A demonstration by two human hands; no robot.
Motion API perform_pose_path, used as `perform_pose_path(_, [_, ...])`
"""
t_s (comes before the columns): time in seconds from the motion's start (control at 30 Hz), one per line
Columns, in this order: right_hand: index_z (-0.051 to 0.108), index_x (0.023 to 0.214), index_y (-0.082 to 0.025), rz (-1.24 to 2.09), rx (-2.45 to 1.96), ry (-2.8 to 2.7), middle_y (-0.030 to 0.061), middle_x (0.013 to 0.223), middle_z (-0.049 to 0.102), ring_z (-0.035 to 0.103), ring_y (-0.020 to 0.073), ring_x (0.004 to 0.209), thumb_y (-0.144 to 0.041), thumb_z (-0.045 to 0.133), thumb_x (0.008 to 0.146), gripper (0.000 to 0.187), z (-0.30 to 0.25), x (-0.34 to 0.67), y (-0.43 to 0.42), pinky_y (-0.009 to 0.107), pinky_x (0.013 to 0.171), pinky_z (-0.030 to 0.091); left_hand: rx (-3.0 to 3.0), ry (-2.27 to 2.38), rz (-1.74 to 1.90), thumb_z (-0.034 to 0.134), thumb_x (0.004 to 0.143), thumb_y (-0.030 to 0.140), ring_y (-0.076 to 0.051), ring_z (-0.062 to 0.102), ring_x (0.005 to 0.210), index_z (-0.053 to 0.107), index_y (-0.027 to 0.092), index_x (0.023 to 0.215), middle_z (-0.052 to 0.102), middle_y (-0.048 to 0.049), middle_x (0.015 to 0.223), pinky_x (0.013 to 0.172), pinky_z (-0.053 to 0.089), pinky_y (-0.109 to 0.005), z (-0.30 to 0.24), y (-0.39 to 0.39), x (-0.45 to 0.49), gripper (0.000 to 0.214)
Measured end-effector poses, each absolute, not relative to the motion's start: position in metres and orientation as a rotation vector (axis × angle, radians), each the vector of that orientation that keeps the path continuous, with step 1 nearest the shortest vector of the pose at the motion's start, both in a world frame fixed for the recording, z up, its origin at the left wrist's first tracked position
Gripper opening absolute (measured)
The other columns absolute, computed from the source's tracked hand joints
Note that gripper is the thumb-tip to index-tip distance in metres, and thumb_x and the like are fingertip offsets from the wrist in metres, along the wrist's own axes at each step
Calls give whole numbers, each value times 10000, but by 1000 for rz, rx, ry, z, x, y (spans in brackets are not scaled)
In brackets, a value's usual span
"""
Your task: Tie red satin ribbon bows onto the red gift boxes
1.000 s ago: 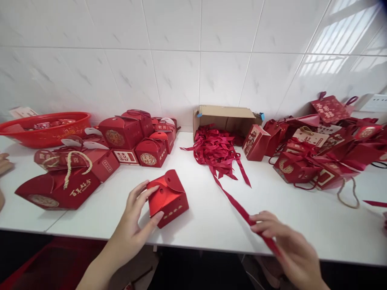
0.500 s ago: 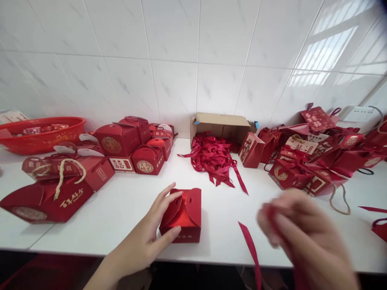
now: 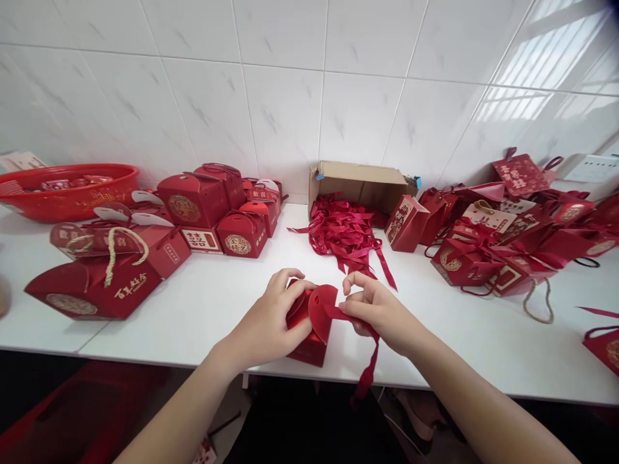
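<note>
A small red gift box (image 3: 312, 348) with rounded, holed top flaps stands near the table's front edge. My left hand (image 3: 278, 316) grips it from the left, fingers over the top and thumb along the front. At the box's right side my right hand (image 3: 370, 309) pinches a dark red ribbon (image 3: 370, 370). One end of that ribbon lies against the raised right flap (image 3: 323, 312); the rest hangs below my hand past the table edge. Whether the ribbon end passes through the flap's hole I cannot tell.
Behind the box, a heap of red ribbons (image 3: 343, 232) spills from a cardboard carton (image 3: 360, 173). Red boxes (image 3: 193, 200) are stacked at left, near a red plastic basket (image 3: 72, 200). At right sits a pile of ribboned boxes (image 3: 469, 261). A tiled wall (image 3: 280, 116) backs the table.
My right hand has come left with the ribbon, from the right side to the box's flap. My left hand has closed more around the box, and the right flap is raised. The view has shifted slightly.
</note>
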State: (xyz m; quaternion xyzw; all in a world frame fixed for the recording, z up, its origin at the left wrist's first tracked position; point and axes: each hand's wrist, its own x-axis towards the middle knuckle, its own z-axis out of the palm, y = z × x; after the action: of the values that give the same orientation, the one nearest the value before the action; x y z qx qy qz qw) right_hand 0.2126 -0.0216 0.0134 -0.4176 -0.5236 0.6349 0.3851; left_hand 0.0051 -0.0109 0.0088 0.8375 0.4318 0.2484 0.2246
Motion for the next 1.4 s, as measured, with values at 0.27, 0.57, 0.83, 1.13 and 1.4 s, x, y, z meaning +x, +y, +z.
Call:
perform_pose_path(0.27, [408,790,-222,1691,-959,-1213,-107,433,476,316,55,380,-231,639,728,239,13,205,-16,182,419,201,2168,1127,764,439,908,314,-250,407,1267,612,247,1074,472,-89,1279,1080,328,-429,5,-3,6,248])
perform_pose_path(0.57, [447,854,-225,1103,-1142,-1681,-58,600,538,491,122,546,-291,564,817,140,3,201,-19,248,534,378,2126,1125,812,428,913,310,-226,472,1160,529,208,799,559,-71,1109,1018,358,-397,12,0,10,183])
perform_pose_path(0.83, [658,883,-220,729,-1007,-1807,74,1087,635,566,223,1078,-298,625,816,108,19,191,-4,407,955,416,2141,1082,1067,422,920,308,-192,529,1060,522,215,844,570,-43,1057,953,407,-342,46,0,12,157])
perform_pose_path(1.13, [651,835,-252,513,-466,-1231,-1,858,676,645,185,879,-214,567,879,102,95,228,-56,370,842,486,2025,1342,1085,602,816,333,-223,564,1072,532,239,1048,573,-52,1097,927,490,-377,14,-31,-20,260])
perform_pose_path(1.4, [608,718,-219,761,-923,-1710,47,1187,606,530,234,1158,-241,565,845,136,58,198,-31,429,990,371,1633,1429,1290,539,858,410,-176,638,838,461,230,1035,611,-30,920,659,521,-260,-11,-37,-11,265])
